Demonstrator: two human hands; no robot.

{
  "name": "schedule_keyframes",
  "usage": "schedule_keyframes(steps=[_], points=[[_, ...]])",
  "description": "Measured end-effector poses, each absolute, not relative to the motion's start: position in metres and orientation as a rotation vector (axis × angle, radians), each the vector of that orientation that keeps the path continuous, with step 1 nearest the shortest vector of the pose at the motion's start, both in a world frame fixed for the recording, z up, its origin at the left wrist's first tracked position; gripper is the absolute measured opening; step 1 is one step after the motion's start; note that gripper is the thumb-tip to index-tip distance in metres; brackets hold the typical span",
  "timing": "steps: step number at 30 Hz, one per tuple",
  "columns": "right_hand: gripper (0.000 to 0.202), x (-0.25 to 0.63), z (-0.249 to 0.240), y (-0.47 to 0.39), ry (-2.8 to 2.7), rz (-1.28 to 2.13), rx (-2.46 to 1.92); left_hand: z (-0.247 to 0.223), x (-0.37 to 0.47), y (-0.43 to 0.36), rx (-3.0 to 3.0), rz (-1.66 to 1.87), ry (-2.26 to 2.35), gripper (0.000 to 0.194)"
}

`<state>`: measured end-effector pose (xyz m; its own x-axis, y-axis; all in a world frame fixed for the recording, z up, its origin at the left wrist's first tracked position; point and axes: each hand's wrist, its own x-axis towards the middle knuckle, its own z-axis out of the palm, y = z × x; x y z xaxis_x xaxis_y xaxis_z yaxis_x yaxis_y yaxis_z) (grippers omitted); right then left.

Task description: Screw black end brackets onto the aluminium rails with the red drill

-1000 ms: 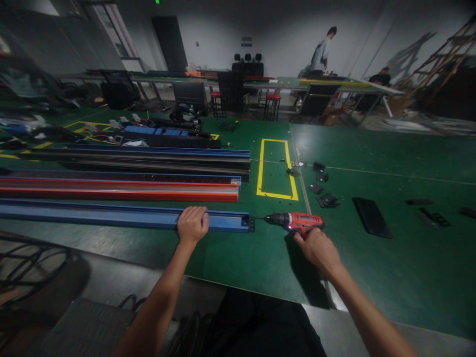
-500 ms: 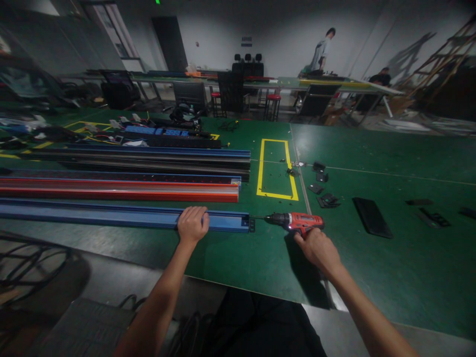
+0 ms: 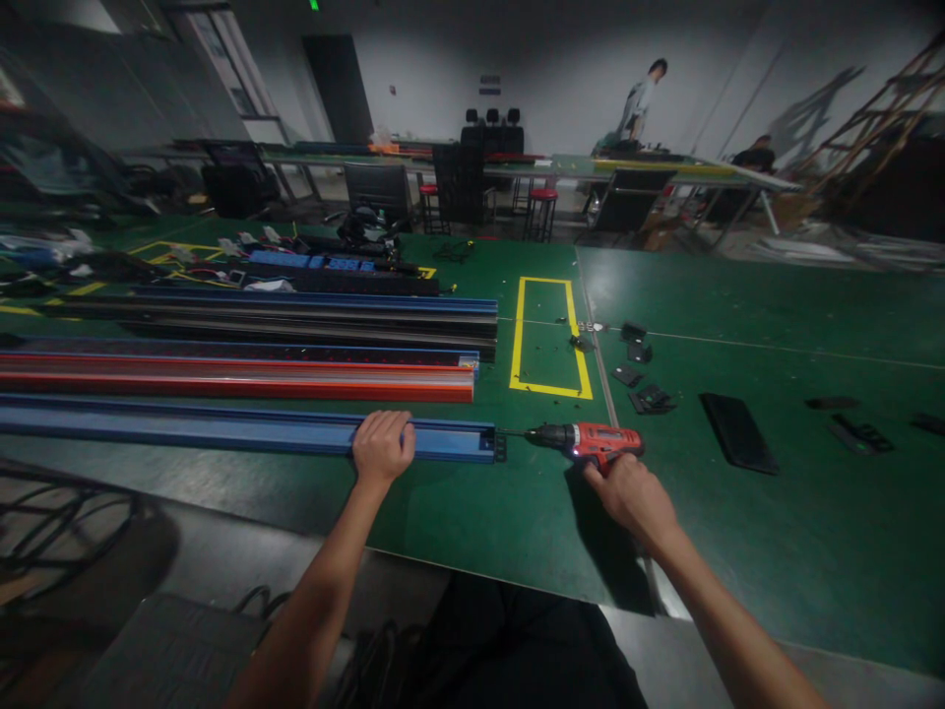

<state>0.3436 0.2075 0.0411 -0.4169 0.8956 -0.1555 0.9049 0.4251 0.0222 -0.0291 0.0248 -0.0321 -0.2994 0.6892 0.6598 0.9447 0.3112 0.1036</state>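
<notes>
A long blue channel lies across the left part of the green table. My left hand is wrapped over it, near its right end. A small black end piece sits at that end. My right hand grips the handle of a red and black power drill, which points left. The drill's long thin bit reaches the black end piece; the exact contact is too small to make out. A small light glows on the drill.
Red and black channels lie behind the blue one. Beyond my right hand are small black parts and a dark flat slab. A person stands at a far table.
</notes>
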Motion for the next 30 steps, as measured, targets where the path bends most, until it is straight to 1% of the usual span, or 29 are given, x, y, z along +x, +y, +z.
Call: schedule_keyframes(steps=[16, 30], points=[[0.046, 0.3451, 0.0398, 0.2089, 2.525, -0.106, 1.595, -0.0308, -0.0273, 0.0249, -1.444, -0.755, -2.141, 0.035], [0.05, 0.344, 0.0389, 0.2113, 2.475, -0.216, 1.684, -0.0316, -0.028, 0.0245, -1.446, -0.704, -2.112, 0.035]])
